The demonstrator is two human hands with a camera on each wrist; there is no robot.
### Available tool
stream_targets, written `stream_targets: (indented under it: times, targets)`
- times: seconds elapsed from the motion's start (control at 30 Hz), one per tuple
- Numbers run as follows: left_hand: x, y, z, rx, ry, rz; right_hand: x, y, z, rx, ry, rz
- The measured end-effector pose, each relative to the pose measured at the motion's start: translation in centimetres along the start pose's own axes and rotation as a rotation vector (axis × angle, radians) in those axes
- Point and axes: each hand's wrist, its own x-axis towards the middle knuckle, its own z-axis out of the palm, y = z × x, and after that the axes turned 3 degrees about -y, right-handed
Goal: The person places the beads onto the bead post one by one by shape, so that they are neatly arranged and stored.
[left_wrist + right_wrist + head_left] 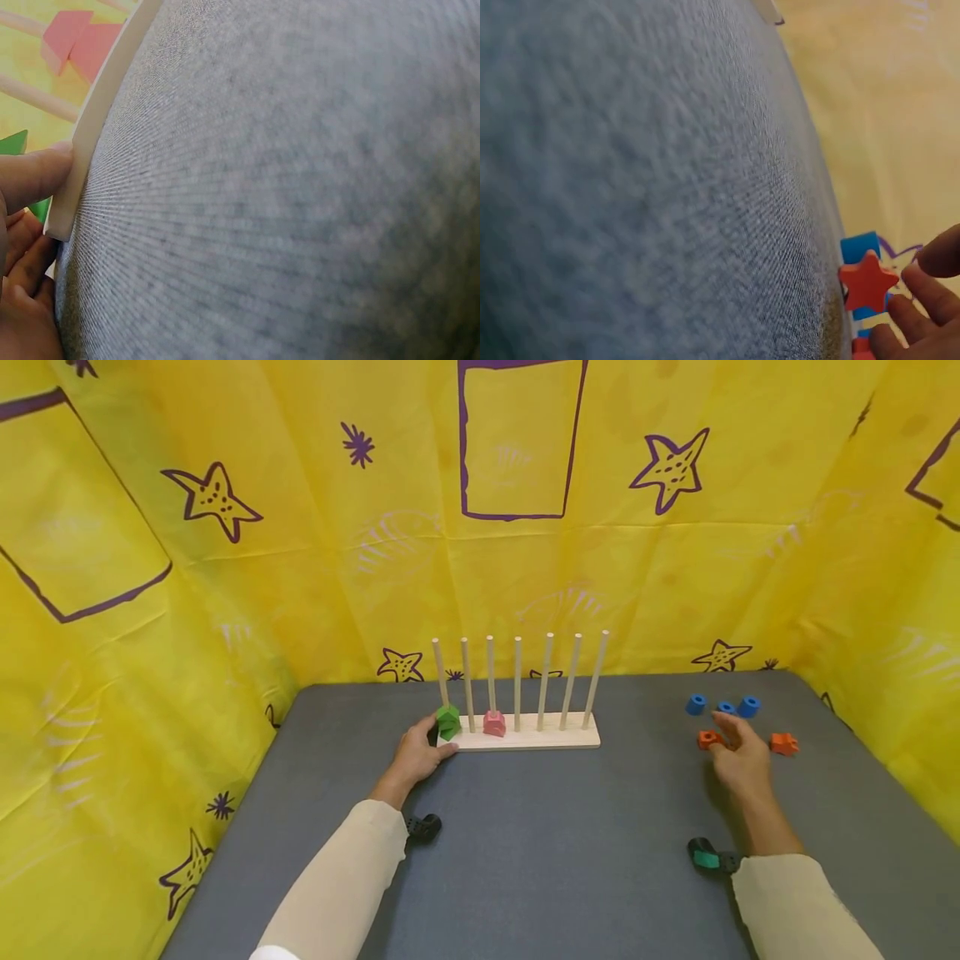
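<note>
My left hand (417, 753) grips the left end of a wooden peg rack (540, 740), its thumb on the front edge and the fingers behind the end. Green blocks (448, 724) sit on the leftmost peg, beside those fingers. A pink block (494, 725) is at the foot of the third peg. Over on the right, my right hand (742, 767) hovers with fingers apart at an orange star block (707, 740). In the right wrist view that star block (868, 281) stands just beside the fingertips, with nothing between thumb and fingers.
Blue cylinders (696, 704) lie behind the right hand, and another orange star block (784, 743) is to its right. Black wrist-worn devices (424, 828) show at both forearms. A yellow patterned cloth (390, 568) closes off the back and sides of the grey table (555, 860).
</note>
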Motion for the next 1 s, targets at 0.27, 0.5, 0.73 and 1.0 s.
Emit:
stream_targets:
  times: [0.27, 0.5, 0.73, 1.0]
  targets:
    - [-0.1, -0.1, 0.0, -0.003, 0.002, -0.002, 0.8, 0.9, 0.0, -0.122, -0.123, 0.019]
    - [-0.1, 0.0, 0.0, -0.021, -0.005, -0.014, 1.0, 1.4, -0.1, -0.171, -0.149, 0.034]
    - [0.0, -0.2, 0.0, -0.007, -0.006, -0.004, 0.9, 1.6, -0.1, -0.171, -0.152, 0.033]
    - [0.0, -0.2, 0.0, 0.001, -0.007, -0.002, 0.6, 1.2, -0.2, -0.132, -0.075, -0.01]
